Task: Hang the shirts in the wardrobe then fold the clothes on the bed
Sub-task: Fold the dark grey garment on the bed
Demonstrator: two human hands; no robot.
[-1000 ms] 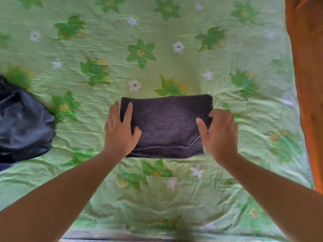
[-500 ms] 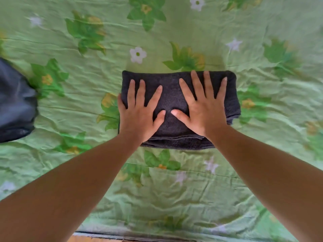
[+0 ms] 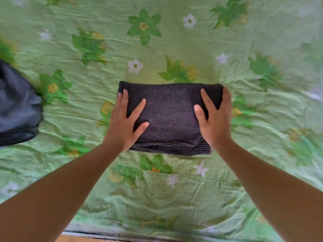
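Two hands: both ours, both on the dark folded garment (image 3: 170, 117), palms down.
Left hand (image 3: 125, 123): flat & spread, nothing gripped; lies over the garment's left end w/ thumb and forefinger on top, other fingers along the left edge.
Right hand (image 3: 215, 119): flat too, fingers loosely together, nothing pinched; covers the garment's right end, thumb pointing inward, outer fingers curving over the right edge.
Garment: charcoal knit, folded into a compact rectangle, several layers showing at the edge nearest us; sits between our hands & under them, flat on the bedsheet (image 3: 174, 198).
Garment gap: bare knit visible betw. our two thumbs.
Bedsheet: light green w/ green-yellow flowers & small white ones, wrinkled; runs out on all sides of our hands.
Dark cloth (image 3: 17, 110): blue-black bundle, well off to the left of our left hand, cut by the frame edge; we can't tell what item it is.
Bed edge (image 3: 104, 236): below our forearms, nearest us; a strip of brown floor shows past it.
Forearms: bare, reaching fwd from the bottom corners, converging on the garment.
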